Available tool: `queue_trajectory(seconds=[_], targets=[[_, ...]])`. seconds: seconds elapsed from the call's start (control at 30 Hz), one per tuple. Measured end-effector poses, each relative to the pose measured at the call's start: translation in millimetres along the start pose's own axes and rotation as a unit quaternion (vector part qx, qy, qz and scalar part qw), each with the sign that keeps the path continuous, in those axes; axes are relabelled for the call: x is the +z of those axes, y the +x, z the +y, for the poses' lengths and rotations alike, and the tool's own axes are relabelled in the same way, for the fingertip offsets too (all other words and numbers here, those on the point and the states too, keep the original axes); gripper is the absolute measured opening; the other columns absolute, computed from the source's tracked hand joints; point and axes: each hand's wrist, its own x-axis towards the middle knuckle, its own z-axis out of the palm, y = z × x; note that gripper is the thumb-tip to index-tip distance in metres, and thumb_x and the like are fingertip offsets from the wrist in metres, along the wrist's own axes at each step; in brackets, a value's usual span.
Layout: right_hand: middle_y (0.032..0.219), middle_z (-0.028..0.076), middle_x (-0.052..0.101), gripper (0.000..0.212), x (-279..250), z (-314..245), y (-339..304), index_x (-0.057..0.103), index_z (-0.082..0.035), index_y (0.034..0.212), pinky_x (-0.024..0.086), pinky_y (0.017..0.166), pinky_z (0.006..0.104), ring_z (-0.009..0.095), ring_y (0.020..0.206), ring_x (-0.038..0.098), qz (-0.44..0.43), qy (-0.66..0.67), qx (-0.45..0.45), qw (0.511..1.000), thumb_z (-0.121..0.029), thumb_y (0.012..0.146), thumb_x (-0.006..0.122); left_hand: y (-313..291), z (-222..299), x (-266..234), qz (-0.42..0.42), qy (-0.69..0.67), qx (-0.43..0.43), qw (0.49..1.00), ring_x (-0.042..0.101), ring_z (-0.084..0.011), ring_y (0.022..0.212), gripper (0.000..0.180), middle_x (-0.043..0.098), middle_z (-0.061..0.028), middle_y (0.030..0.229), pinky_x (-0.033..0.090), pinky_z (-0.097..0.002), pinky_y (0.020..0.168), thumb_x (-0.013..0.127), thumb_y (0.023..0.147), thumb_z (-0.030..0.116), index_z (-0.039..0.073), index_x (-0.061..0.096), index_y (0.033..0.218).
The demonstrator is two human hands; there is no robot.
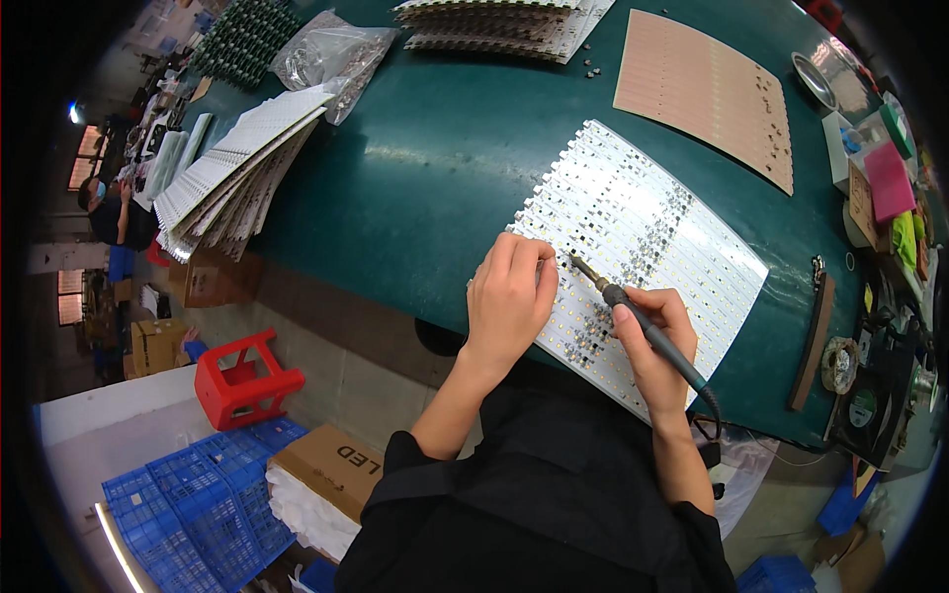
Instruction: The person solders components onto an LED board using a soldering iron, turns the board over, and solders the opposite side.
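Soldering iron [649,334] gripped pen-style in right hand [652,374], tip angled up-left over white panel [697,257], just beside left hand [509,301]. Left is nearer panel's toothed edge, fingers bunched; can't tell if pinching anything. Panel lies under both, long axis roughly parallel to iron. Stacked boards [242,163] left of panel, pinkish sheet [697,94] beyond its far edge.

A dark green, smooth-surfaced table [435,198]. At its near edge lies a white, rectangular circuit-board panel [717,267] with notched sides and rows of tiny components. Beyond it, to the right, is a flat pinkish-tan panel [687,84]. Along the left side rest a fanned stack of white, notched boards [242,158], a clear plastic bag [336,54] and dark green boards [247,40]; at the far side, another white board stack [504,25].
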Motion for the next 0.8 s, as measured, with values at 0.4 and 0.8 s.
queue_trajectory(seconds=[0.4, 0.8], targets=[[0.083, 0.007, 0.068, 0.022, 2.7, -0.6, -0.1, 0.062, 0.004, 0.105, 0.048, 0.067, 0.0209, 0.007, 0.074, 0.060, -0.006, -0.021, -0.002, 1.000, -0.007, 0.088, 0.071, 0.2, -0.9, 3.2, -0.005, 0.007, -0.007, 1.000, 0.061, -0.0283, 0.077, 0.009, 0.056, -0.0087, 0.087, 0.049, -0.0394, 0.065, 0.066, 0.082, 0.007, 0.006, 0.059, 0.088], [0.087, 0.005, 0.065, 0.022, -16.4, -10.8, 9.5, 0.059, 0.001, 0.109, 0.046, 0.067, 0.0205, 0.006, 0.074, 0.057, 0.020, 0.039, -0.013, 0.999, -0.006, 0.090, 0.068, 15.7, -3.7, -16.2, 0.020, -0.019, -0.031, 0.999, 0.060, -0.0289, 0.080, 0.023, 0.053, -0.0130, 0.098, 0.051, -0.0384, 0.069, 0.067, 0.083, 0.010, 0.004, 0.059, 0.104]])
